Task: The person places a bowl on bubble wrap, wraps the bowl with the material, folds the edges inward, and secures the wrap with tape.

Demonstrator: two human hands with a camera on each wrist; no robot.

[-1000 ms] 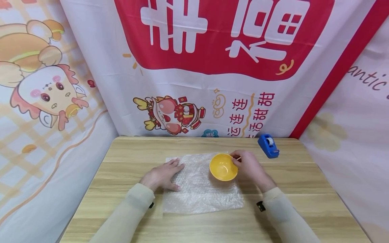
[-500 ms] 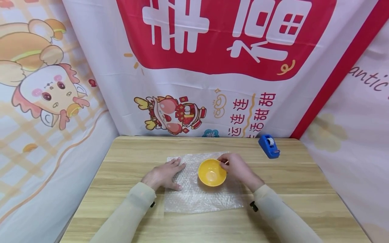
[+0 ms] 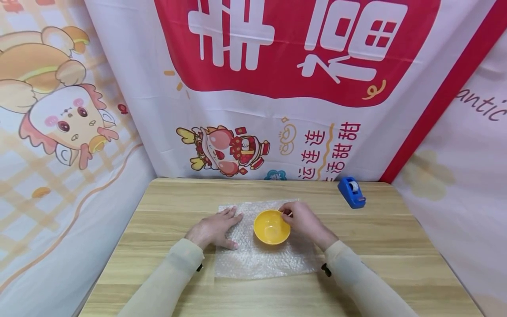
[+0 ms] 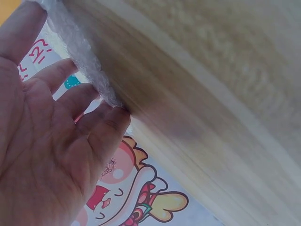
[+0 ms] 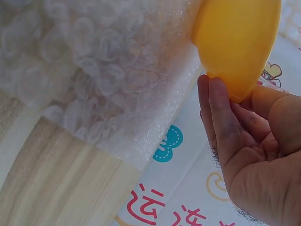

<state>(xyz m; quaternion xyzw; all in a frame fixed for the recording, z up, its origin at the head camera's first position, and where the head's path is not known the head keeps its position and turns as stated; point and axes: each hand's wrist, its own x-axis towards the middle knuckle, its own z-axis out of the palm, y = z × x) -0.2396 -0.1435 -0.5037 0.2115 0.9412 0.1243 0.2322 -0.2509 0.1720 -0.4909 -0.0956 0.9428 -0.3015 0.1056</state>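
1. A yellow bowl [image 3: 271,226] sits right side up on a sheet of bubble wrap [image 3: 261,259], a bit right of the sheet's middle.
2. The bubble wrap lies flat on the wooden worktop [image 3: 396,246], near the middle of it.
3. The right hand [image 3: 303,221] is at the bowl's right rim. Its fingers are bent and pinch the rim at the far right side.
4. In the right wrist view, the fingers [image 5: 221,117] touch the outside of the yellow bowl [image 5: 237,42], and the bubble wrap [image 5: 103,80] shows bumpy and white under the bowl.
5. The left hand [image 3: 214,230] lies flat on the left part of the bubble wrap. Its fingers are straight and a little spread. It holds nothing and just presses down on the sheet.
6. In the left wrist view, the left hand [image 4: 51,155] shows its open palm, and its fingertips [image 4: 115,120] touch the edge of the bubble wrap [image 4: 80,52] where the sheet meets the worktop [image 4: 211,94].
7. The two hands are near each other, with the bowl just right of the left hand's fingertips.
8. A blue tape holder [image 3: 351,192] stands at the far right corner of the worktop, well apart from the bowl.
9. A cloth backdrop [image 3: 277,88] with red shapes and cartoon animals hangs behind the worktop and along both sides.
10. Both arms wear pale sleeves [image 3: 166,281].
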